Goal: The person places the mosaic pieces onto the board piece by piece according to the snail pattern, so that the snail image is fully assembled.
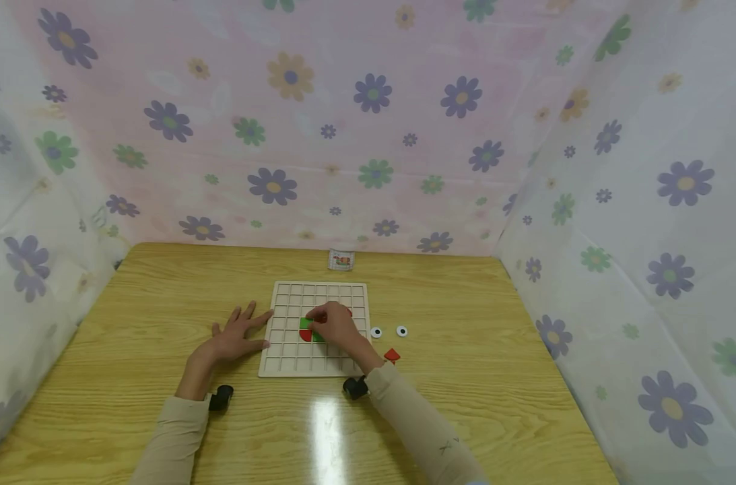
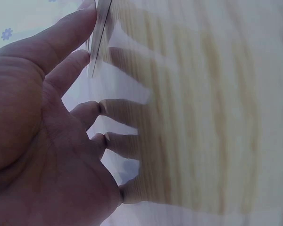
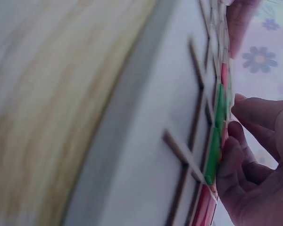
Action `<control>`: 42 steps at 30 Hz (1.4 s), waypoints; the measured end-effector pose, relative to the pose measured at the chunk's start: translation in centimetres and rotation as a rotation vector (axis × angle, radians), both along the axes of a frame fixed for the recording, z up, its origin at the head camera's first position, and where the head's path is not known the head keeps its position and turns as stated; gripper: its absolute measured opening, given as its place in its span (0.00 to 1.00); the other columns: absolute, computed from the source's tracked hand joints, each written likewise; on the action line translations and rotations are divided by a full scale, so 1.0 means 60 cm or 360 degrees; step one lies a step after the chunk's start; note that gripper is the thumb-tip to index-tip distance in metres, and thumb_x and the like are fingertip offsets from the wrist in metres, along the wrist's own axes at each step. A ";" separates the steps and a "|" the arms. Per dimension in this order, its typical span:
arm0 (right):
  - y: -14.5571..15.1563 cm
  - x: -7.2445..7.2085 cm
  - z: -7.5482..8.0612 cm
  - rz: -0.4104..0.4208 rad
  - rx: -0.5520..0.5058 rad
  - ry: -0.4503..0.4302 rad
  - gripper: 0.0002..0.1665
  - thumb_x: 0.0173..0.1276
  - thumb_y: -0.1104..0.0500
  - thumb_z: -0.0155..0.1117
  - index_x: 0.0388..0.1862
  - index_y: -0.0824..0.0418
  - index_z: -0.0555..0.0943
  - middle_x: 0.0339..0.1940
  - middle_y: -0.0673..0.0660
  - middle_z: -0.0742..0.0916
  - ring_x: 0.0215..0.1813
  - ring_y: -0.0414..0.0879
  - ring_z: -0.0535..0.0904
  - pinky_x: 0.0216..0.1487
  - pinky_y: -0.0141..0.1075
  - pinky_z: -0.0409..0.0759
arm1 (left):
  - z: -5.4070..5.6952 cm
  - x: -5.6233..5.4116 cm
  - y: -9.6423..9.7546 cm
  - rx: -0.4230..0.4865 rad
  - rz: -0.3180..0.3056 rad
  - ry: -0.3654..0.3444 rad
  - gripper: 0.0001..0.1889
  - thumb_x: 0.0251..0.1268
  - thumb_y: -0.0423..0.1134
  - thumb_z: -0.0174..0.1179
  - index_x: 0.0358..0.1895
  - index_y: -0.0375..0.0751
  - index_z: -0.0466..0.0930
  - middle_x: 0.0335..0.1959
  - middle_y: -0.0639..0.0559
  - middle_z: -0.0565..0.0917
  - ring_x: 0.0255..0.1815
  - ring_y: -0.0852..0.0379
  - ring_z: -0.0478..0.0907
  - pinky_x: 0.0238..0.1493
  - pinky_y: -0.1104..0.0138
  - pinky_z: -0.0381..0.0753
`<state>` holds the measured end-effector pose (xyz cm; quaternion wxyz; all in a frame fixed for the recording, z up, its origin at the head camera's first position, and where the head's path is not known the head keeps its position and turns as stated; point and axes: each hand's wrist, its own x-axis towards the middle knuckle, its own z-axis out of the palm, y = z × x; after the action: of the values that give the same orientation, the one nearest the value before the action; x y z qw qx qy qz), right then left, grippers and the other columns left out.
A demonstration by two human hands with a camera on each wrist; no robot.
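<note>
A pale wooden grid board (image 1: pixel 283 367) lies on the table. My left hand (image 1: pixel 231 342) rests with fingers spread beside it, thumb and index fingertips right at its left edge; the left wrist view shows the open palm (image 2: pixel 42 127). Over the board's middle, my right hand (image 1: pixel 339 327) has its fingers bent down and pinches a small red piece (image 3: pixel 224 132) at the surface. A green square (image 1: pixel 305 323), a red quarter-round piece (image 1: pixel 306 335) and another green piece (image 1: pixel 318 337) sit in cells around its fingertips. The hand partly hides further red pieces.
Right of the board lie two white discs with black dots (image 1: pixel 376 333) and a red fan-shaped piece (image 1: pixel 392 354). A small picture card (image 1: pixel 341 260) lies behind the board. Black wrist devices (image 1: pixel 221 398) sit at both cuffs. Flowered sheets (image 1: pixel 374 135) enclose the table.
</note>
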<state>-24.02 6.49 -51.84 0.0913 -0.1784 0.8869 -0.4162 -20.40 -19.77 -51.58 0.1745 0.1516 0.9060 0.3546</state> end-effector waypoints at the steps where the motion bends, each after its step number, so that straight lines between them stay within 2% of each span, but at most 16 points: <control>1: 0.003 0.001 0.002 0.0005 -0.0038 -0.0013 0.11 0.73 0.63 0.65 0.50 0.62 0.89 0.51 0.59 0.90 0.50 0.51 0.85 0.50 0.40 0.84 | 0.000 0.000 0.000 -0.0003 0.0001 0.0000 0.38 0.73 0.49 0.61 0.80 0.39 0.58 0.81 0.25 0.39 0.79 0.21 0.28 0.61 0.20 0.24; 7: 0.030 0.009 0.008 -0.0042 -0.0198 -0.0025 0.11 0.75 0.63 0.64 0.51 0.63 0.89 0.50 0.58 0.88 0.42 0.45 0.82 0.38 0.33 0.79 | 0.001 0.001 0.000 0.0007 -0.0002 -0.0002 0.38 0.73 0.48 0.62 0.80 0.39 0.58 0.81 0.25 0.39 0.79 0.21 0.28 0.61 0.20 0.24; 10: 0.043 0.018 0.011 -0.0070 -0.0209 0.0013 0.10 0.74 0.62 0.65 0.49 0.62 0.89 0.52 0.59 0.87 0.42 0.45 0.81 0.41 0.34 0.80 | 0.000 0.001 -0.001 0.0009 -0.0004 0.0001 0.38 0.73 0.48 0.62 0.80 0.39 0.58 0.81 0.25 0.38 0.79 0.21 0.28 0.61 0.19 0.24; 18: 0.074 0.049 0.009 -0.0062 -0.0229 0.0187 0.08 0.72 0.65 0.67 0.46 0.65 0.89 0.43 0.59 0.89 0.35 0.43 0.78 0.36 0.31 0.76 | -0.002 0.001 -0.004 0.0029 -0.0010 0.0011 0.39 0.72 0.48 0.63 0.80 0.40 0.58 0.81 0.25 0.38 0.78 0.20 0.28 0.60 0.18 0.24; 24: 0.102 0.071 0.001 -0.0079 -0.0280 0.0220 0.07 0.68 0.68 0.69 0.44 0.67 0.89 0.41 0.60 0.89 0.34 0.44 0.80 0.37 0.29 0.78 | -0.001 0.001 -0.002 0.0023 -0.0011 0.0007 0.39 0.72 0.49 0.63 0.80 0.40 0.58 0.81 0.25 0.39 0.79 0.20 0.28 0.60 0.19 0.25; 32: 0.152 0.102 -0.004 -0.0092 -0.0128 0.0311 0.08 0.67 0.69 0.69 0.43 0.64 0.89 0.39 0.57 0.88 0.34 0.43 0.79 0.36 0.32 0.80 | 0.004 0.004 -0.002 0.0033 -0.0017 0.0000 0.39 0.72 0.48 0.63 0.79 0.39 0.59 0.80 0.24 0.39 0.78 0.20 0.29 0.60 0.19 0.25; 38: 0.193 0.118 -0.002 -0.0176 -0.0021 0.0276 0.10 0.66 0.70 0.68 0.45 0.62 0.89 0.39 0.54 0.85 0.34 0.43 0.75 0.36 0.32 0.79 | 0.001 0.003 -0.002 0.0032 -0.0012 0.0014 0.39 0.71 0.49 0.64 0.79 0.39 0.59 0.81 0.24 0.39 0.78 0.20 0.29 0.60 0.19 0.24; 42: 0.220 0.120 -0.004 -0.0237 -0.0020 0.0215 0.13 0.64 0.71 0.71 0.46 0.62 0.89 0.41 0.55 0.87 0.36 0.45 0.77 0.39 0.33 0.79 | 0.000 0.003 -0.002 0.0035 -0.0008 0.0012 0.39 0.71 0.49 0.64 0.79 0.38 0.59 0.81 0.24 0.39 0.78 0.20 0.28 0.60 0.19 0.24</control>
<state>-16.79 19.68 -52.11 -0.0010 -0.1402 0.8992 -0.4144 -20.21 -19.91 -51.56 0.1704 0.1573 0.9022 0.3636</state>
